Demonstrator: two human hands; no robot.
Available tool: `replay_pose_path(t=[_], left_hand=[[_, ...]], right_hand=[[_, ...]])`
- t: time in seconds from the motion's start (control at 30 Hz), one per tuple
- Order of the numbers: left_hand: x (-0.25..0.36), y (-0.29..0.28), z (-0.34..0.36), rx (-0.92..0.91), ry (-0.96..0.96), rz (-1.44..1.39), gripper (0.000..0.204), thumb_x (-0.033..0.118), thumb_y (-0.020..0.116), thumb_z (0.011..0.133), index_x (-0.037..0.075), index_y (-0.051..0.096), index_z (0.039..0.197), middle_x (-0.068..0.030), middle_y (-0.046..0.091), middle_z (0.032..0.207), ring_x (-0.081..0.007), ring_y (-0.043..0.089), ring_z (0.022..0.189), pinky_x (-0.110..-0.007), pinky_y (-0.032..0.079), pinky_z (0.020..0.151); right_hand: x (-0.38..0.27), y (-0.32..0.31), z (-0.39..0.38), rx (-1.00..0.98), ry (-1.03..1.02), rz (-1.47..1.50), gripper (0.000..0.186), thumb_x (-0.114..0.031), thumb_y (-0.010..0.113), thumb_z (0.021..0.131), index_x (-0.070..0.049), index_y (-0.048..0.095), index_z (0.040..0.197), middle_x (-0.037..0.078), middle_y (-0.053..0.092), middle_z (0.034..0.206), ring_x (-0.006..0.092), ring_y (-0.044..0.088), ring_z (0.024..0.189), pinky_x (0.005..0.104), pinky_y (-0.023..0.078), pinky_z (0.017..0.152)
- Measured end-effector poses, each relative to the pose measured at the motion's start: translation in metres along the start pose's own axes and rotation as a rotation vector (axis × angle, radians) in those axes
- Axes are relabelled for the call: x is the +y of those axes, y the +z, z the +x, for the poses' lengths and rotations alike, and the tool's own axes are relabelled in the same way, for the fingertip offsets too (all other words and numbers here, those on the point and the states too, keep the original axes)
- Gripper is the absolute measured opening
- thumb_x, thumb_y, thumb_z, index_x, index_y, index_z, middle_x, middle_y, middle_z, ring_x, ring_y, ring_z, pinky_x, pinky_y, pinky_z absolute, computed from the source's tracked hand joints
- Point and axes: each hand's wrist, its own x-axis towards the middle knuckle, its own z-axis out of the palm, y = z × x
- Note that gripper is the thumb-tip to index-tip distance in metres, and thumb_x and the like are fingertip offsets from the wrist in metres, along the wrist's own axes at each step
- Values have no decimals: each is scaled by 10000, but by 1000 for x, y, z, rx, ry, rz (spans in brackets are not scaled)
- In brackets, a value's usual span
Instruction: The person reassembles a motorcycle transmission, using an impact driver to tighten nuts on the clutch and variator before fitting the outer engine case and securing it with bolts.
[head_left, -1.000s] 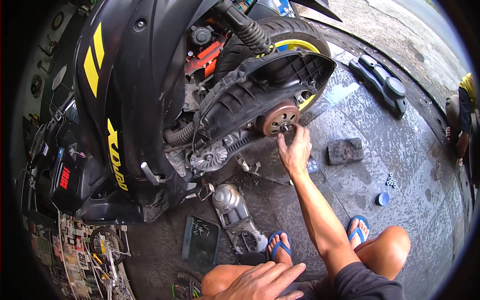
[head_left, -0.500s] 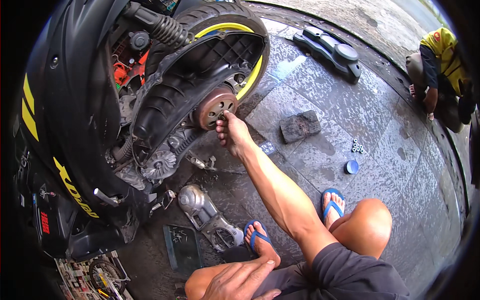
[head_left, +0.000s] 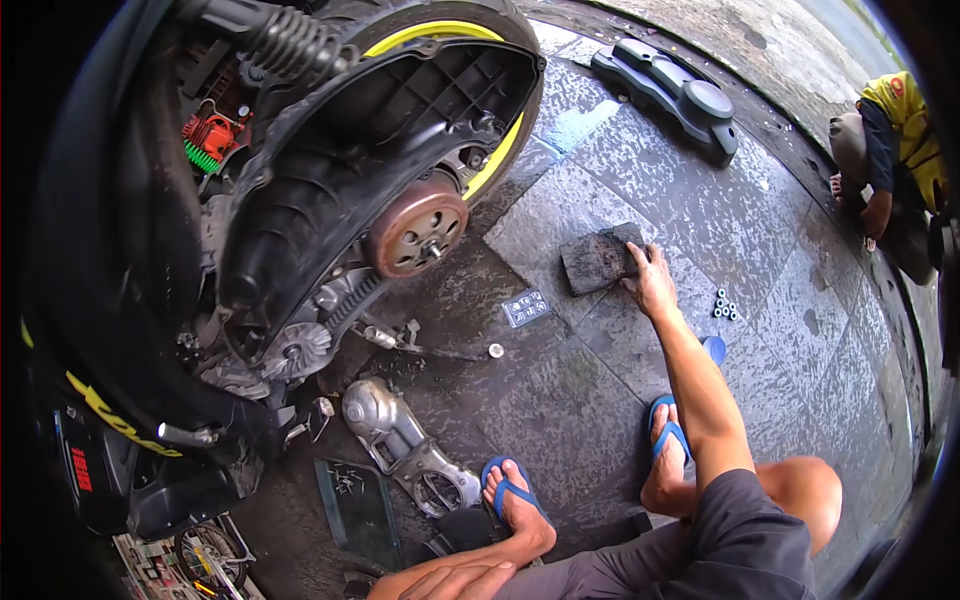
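Observation:
At the right edge of a rough dark block (head_left: 597,262) on the paving, my right hand (head_left: 652,285) has its fingers and thumb closed on the corner. My left hand (head_left: 465,580) lies across my left leg at the bottom edge, fingers stretched out and only partly in view. To the left, a reddish-brown clutch drum (head_left: 418,225) with holes sits in the scooter's uncovered transmission, its shaft end showing bare. The black plastic housing (head_left: 350,150) curves around it. A finned pulley (head_left: 297,350) is below.
A metal cover (head_left: 405,440) and a dark tray (head_left: 358,512) with small screws lie near my feet. Several small rollers (head_left: 725,305) and a blue lid (head_left: 713,350) are at right. A black cover (head_left: 670,95) lies farther back. Another person (head_left: 895,165) crouches at far right.
My right hand has left the clutch drum's centre and moved right to the dark block. The view has shifted, and my left hand shows less at the bottom edge.

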Motion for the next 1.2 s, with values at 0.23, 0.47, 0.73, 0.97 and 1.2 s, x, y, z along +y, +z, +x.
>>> replay_pose_path(t=[0.23, 0.47, 0.73, 0.97, 1.2], left_hand=[[-19, -11, 49, -123, -134, -186, 538, 184, 717, 785, 14, 546, 1266, -214, 607, 1095, -411, 595, 966, -455, 492, 823], [-39, -24, 86, -118, -212, -205, 497, 225, 633, 837, -11, 550, 1267, -229, 607, 1085, -402, 612, 958, -445, 492, 840], [-49, -31, 107, -90, -215, -218, 477, 209, 646, 827, -13, 566, 1242, -227, 613, 1077, -389, 621, 958, -434, 501, 833], [-66, -30, 87, -140, -261, -203, 499, 241, 650, 843, -1, 557, 1270, -216, 620, 1090, -384, 615, 999, -446, 502, 865], [-83, -34, 65, -141, -294, -194, 528, 242, 647, 859, 25, 523, 1324, -187, 621, 1133, -357, 604, 1046, -436, 474, 929]], right_hand=[[-48, 29, 82, 290, 183, 158, 632, -305, 819, 715, -97, 485, 1209, 328, 303, 1415, 494, 576, 1054, 496, 525, 840], [-106, 55, 205, 157, 135, 239, 662, -274, 809, 739, -30, 375, 1175, 376, 200, 1462, 484, 630, 946, 481, 550, 822], [-191, 107, 168, 37, -8, 324, 865, -292, 860, 647, 8, 345, 1274, 261, 286, 1445, 442, 614, 1025, 459, 540, 846], [-172, 98, 194, 186, 9, 225, 910, -306, 865, 638, 11, 342, 1312, 225, 373, 1341, 402, 599, 1048, 442, 530, 859], [-126, 51, 213, 324, 319, 88, 900, -473, 797, 712, 23, 361, 1325, 272, 428, 1254, 442, 587, 1038, 479, 508, 872]])
